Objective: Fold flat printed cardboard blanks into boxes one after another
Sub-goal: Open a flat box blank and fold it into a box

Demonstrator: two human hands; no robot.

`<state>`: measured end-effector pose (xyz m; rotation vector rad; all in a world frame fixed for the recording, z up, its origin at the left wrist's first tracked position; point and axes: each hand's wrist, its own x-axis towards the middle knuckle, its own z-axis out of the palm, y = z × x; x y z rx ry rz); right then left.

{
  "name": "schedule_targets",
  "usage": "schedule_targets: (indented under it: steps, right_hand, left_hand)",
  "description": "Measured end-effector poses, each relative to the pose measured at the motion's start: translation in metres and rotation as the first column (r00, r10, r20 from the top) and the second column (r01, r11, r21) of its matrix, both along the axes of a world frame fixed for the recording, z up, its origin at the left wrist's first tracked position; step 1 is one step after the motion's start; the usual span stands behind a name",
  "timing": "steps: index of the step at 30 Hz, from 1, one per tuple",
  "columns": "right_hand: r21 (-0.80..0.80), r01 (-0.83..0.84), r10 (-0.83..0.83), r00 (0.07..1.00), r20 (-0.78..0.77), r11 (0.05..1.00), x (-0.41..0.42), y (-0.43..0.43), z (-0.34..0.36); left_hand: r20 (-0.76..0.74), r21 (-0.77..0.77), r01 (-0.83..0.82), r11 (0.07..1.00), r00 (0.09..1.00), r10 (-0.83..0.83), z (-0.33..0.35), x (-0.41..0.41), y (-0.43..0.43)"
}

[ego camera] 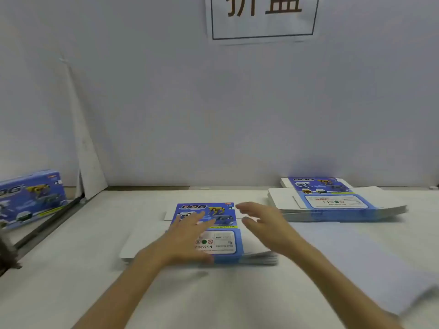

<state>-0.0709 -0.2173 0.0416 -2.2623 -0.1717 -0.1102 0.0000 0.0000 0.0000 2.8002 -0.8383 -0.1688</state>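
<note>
Both forearms reach in from the near edge. Left hand (187, 236) lies flat over the near-left part of the centre stack of blanks (223, 241), its fingers (192, 219) straight and spread, gripping nothing; blur hides whether they press the top sheet or hover just above it. Right hand (263, 226) hangs over the stack's right edge, fingers (247, 207) apart and loose, pointing left and far, holding nothing.

Key relation: the top blank sits directly under both hands, printed face up. Its long axis runs left-right, with white flaps sticking out on both sides of the blue panel. The left hand is the closer one, already over the print; the right-side flaps lie just under and near the right fingers. Judgement: the next step is lifting the top sheet off the stack, and the thin edges on the near-right side look like the easiest place to get under.

The surface (225, 300) is white. Further back on the right, well apart from the hands, sits a second stack of blanks (332, 205). At far left, a finished box (31, 198) rests tilted. Behind it all is a pale wall (166, 103), with a paper sign (261, 20) at the top.
</note>
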Motion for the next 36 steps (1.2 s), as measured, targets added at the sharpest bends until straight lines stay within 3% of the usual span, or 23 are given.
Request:
schedule_targets:
  steps: [2,5,7,10,12,15,18,19,20,27,30,32,34,36]
  right_hand:
    - [-0.236,0.147,-0.148,0.989,0.015,0.961,0.019,0.007,-0.013]
    - [-0.531,0.165,-0.253,0.963,-0.096,0.831,0.042,0.009,-0.044]
    - [-0.611,0.154,-0.309,0.938,-0.156,0.777,0.045,0.007,-0.058]
    - [-0.617,0.15,-0.29,0.948,-0.133,0.772,0.042,0.001,-0.068]
    - [-0.572,0.131,-0.246,0.961,-0.129,0.81,0.042,-0.007,-0.067]
    - [-0.46,0.135,-0.223,0.964,-0.142,0.878,0.042,-0.015,-0.059]
    - [-0.316,0.184,-0.23,0.967,-0.113,0.931,0.036,-0.024,-0.045]
    - [-0.264,0.212,-0.241,0.967,-0.083,0.941,0.033,-0.028,-0.039]
    - [-0.215,0.243,-0.259,0.965,-0.047,0.946,0.03,-0.033,-0.033]
    - [-0.054,0.35,-0.338,0.927,0.16,0.935,0.016,-0.046,-0.007]
    - [-0.038,0.359,-0.346,0.92,0.185,0.933,0.015,-0.046,-0.003]
    - [0.021,0.36,-0.357,0.913,0.199,0.933,0.015,-0.049,0.0]
    - [0.197,0.38,-0.419,0.878,0.23,0.904,0.014,-0.052,0.008]
    - [0.435,0.372,-0.507,0.825,0.249,0.82,0.007,-0.051,0.021]
  left_hand:
    - [-0.057,0.077,0.008,0.997,0.998,-0.003,-0.012,0.004,-0.008]
    - [-0.023,0.099,0.007,0.995,1.0,-0.005,-0.035,0.008,-0.01]
    - [-0.012,0.11,0.02,0.994,1.0,-0.019,-0.039,0.009,-0.005]
    - [-0.038,0.1,0.032,0.994,0.999,-0.028,-0.033,0.002,-0.004]
    - [-0.015,0.106,0.041,0.994,0.999,-0.04,-0.031,-0.003,-0.006]
    - [0.135,0.162,0.048,0.986,0.988,-0.07,-0.031,-0.02,-0.009]
    - [0.455,0.141,0.129,0.982,0.872,-0.18,-0.03,-0.037,-0.009]
    - [0.569,0.115,0.188,0.975,0.792,-0.22,-0.034,-0.037,-0.008]
    - [0.616,0.085,0.227,0.97,0.753,-0.231,-0.036,-0.038,-0.009]
    - [0.675,-0.061,0.246,0.967,0.724,-0.142,-0.04,-0.04,-0.008]
    - [0.558,-0.159,0.24,0.958,0.822,-0.113,-0.027,-0.046,-0.009]
    - [0.452,-0.222,0.106,0.969,0.892,0.006,-0.002,-0.045,-0.008]
    - [0.523,-0.327,0.074,0.942,0.845,0.115,0.027,-0.038,-0.003]
    - [0.655,-0.447,0.131,0.885,0.721,0.224,0.067,-0.036,-0.003]
